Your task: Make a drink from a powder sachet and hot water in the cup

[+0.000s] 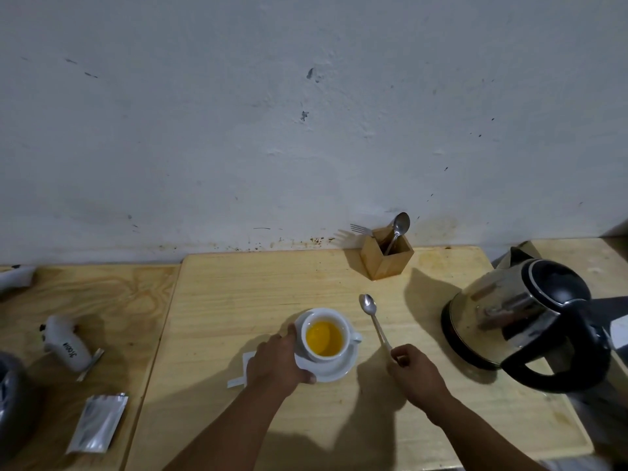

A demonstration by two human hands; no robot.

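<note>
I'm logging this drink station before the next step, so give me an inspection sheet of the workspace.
Surface: wooden table, stained near the wall.
Job's things: cup of orange liquid on saucer; kettle at right; white wrapper beside saucer.
Clutter: silver sachet, white bottle, wooden cutlery holder.
Grippers: left hand holds the saucer; right hand holds spoon.
Cables: nothing seen.
Surroundings: scuffed white wall.

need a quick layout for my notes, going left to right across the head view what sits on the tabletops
silver foil sachet → left hand → white cup of yellow drink → metal teaspoon held by the right hand → steel kettle with black handle
</note>
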